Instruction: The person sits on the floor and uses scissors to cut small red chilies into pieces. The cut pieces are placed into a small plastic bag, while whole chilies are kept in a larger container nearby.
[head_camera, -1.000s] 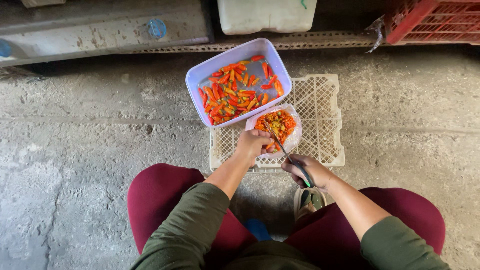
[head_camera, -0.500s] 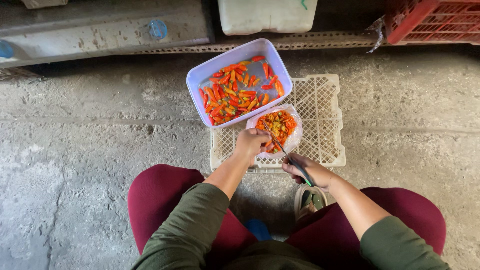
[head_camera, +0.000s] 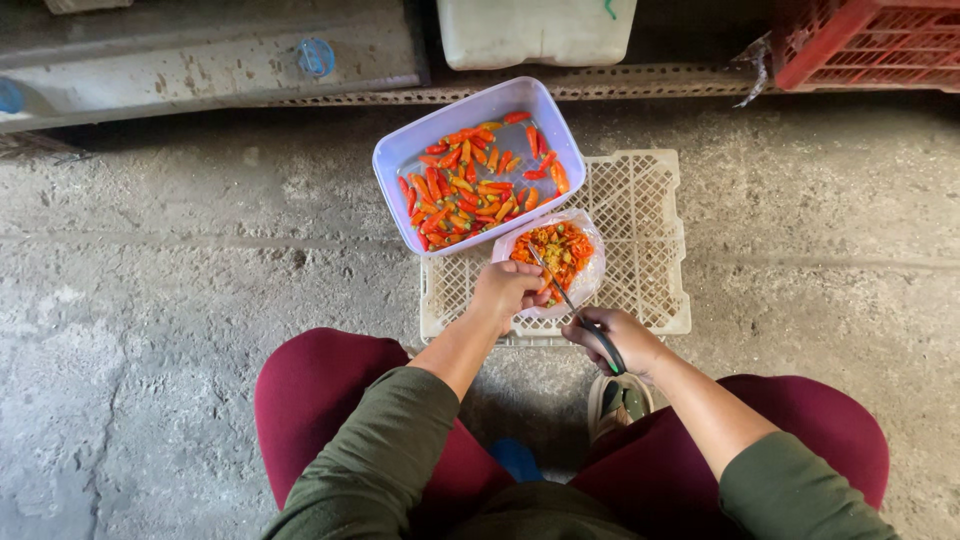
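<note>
Holding a chili over the small bowl (head_camera: 560, 262), the left hand (head_camera: 508, 292) sits at the bowl's near-left edge with its fingers (head_camera: 527, 296) pinched together on the pepper, of which little shows. The right hand (head_camera: 617, 340) is just nearer the person than the bowl, closed around the dark handles of the scissors (head_camera: 575, 308); the blades reach up and left from that hand, across the bowl's near rim and over its contents.

Change since the earlier views: very little. Both hands occupy almost the same places relative to the bowl as a second ago, and the scissors have shifted only slightly along the same diagonal. This reads as steady, repeated snipping at one station (a judgement from the matching poses), with the cut pile growing slowly.

Appearance of the worked items:
- The bowl is pale and translucent, filled with short orange-red cut pieces mixed with yellowish seeds.
- Touching the bowl on its far-left side, the lilac tub (head_camera: 478, 165) holds whole chilies (head_camera: 478, 185), slim, orange to red, some with green stalks, spread in one loose layer with bare tub floor showing at the far side.
- Both vessels rest on an upturned white lattice crate (head_camera: 640, 230), which stands on the rough concrete floor (head_camera: 180, 300).

Far beyond the bowl, a red crate (head_camera: 870, 40) and a white container (head_camera: 540, 30) stand at the wall.
</note>
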